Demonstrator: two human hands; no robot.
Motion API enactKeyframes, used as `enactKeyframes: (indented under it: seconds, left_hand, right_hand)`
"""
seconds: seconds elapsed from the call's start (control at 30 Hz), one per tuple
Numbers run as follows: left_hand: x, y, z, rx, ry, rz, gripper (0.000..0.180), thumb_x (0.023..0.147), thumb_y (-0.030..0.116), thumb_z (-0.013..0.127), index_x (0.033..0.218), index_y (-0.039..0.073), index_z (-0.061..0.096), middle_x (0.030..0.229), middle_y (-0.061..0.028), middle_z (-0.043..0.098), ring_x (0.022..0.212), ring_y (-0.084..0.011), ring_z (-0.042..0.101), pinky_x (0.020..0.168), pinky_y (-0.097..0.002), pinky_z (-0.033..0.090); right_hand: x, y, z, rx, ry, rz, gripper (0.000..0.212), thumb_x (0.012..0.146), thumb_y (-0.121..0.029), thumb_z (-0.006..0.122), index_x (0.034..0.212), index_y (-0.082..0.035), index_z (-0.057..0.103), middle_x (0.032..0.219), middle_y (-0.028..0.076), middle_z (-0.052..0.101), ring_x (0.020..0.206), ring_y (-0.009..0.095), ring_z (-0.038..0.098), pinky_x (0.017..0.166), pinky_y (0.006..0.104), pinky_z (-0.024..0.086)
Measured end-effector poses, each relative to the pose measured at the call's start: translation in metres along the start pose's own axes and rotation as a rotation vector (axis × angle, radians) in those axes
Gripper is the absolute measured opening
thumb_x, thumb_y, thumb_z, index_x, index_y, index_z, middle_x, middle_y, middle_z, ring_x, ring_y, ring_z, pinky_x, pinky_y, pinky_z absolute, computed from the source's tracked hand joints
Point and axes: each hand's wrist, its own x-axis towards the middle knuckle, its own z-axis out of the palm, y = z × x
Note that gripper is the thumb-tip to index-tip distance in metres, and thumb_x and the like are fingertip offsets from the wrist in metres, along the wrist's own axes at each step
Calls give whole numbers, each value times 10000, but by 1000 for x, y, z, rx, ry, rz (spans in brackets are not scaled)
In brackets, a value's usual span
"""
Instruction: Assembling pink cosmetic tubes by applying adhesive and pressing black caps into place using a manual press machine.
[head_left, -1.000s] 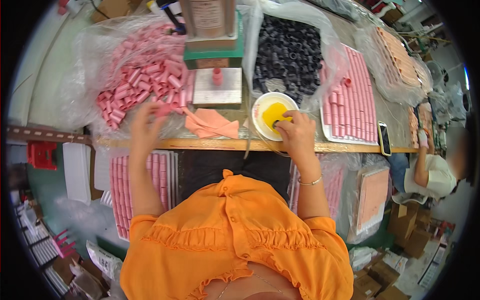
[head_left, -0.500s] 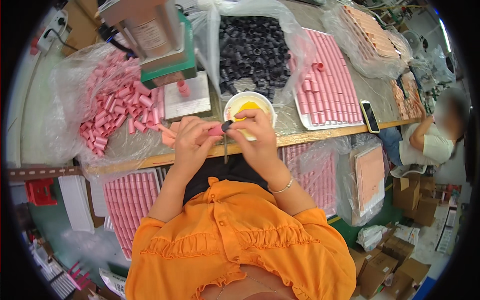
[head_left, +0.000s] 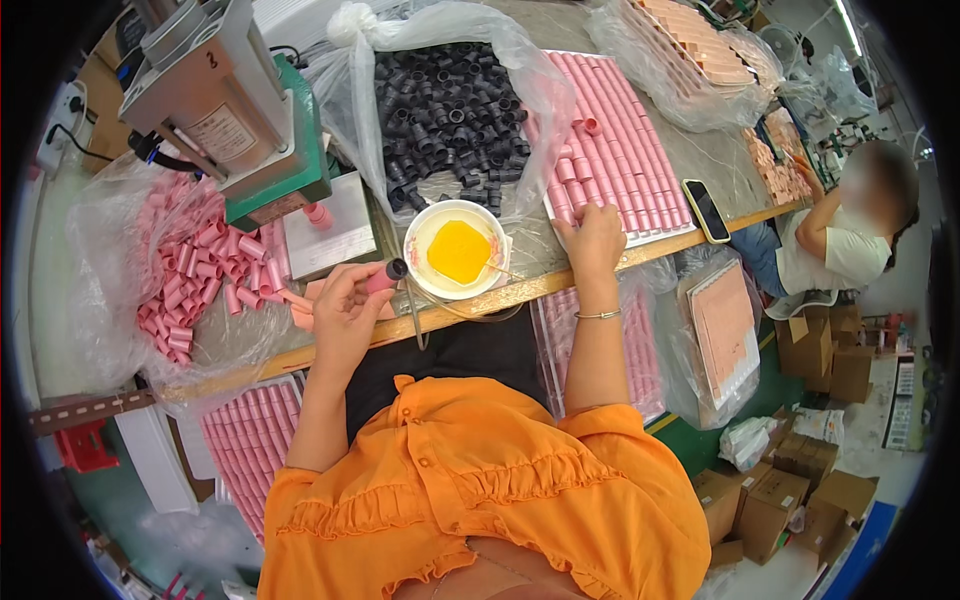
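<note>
My left hand [head_left: 343, 312] holds a pink tube [head_left: 379, 281] with a black collar [head_left: 397, 269] at its upper end, over the bench's front edge. To the right, the fingers of my right hand [head_left: 594, 240] are pinched together at the near left corner of a white tray [head_left: 655, 236] filled with rows of pink tubes [head_left: 625, 150]. What lies between those fingertips is hidden. Between my hands stands a white bowl [head_left: 412, 245] with yellow contents [head_left: 459, 251] and a thin stick [head_left: 503, 271]. Salmon-coloured pieces [head_left: 301, 312] lie beside my left hand.
Behind the bowl, a clear bag [head_left: 352, 110] holds black collars [head_left: 440, 130]. Loose pink tubes [head_left: 205, 265] are heaped at left, beside a green-and-grey press [head_left: 275, 190]. A phone [head_left: 706, 212] lies near the bench edge. Another person [head_left: 830, 240] sits at far right.
My hands have separated. The left keeps the pink tube with its black collar and has shifted slightly left and down; the right has moved right to the tray. The view has shifted too.
</note>
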Motion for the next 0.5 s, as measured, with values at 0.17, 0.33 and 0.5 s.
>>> enactKeyframes:
  seconds: [0.17,0.33,0.5]
  left_hand:
    - [5,13,-10,125,54,33,298,823,-61,698,1115,-17,656,1039,-50,593,901,-107,638,745,-205,527]
    - [5,24,-24,245,-29,59,299,812,-66,698,1102,8,683,1051,-36,587,814,-62,591,668,-184,480]
    - [4,42,-36,449,-42,142,300,775,-47,715,1064,32,703,917,-41,598,773,-108,599,618,-237,467]
  right_hand:
    - [-8,11,-5,188,65,-51,268,731,-250,822,849,-56,679,893,112,640,844,299,631,746,448,486]
    - [-40,-81,-62,987,-167,-434,167,810,-186,773,815,-69,653,758,79,685,696,276,645,693,415,479]
    - [-64,-145,-64,662,-96,-898,273,654,-177,819,873,-118,666,754,12,637,759,212,573,728,369,358]
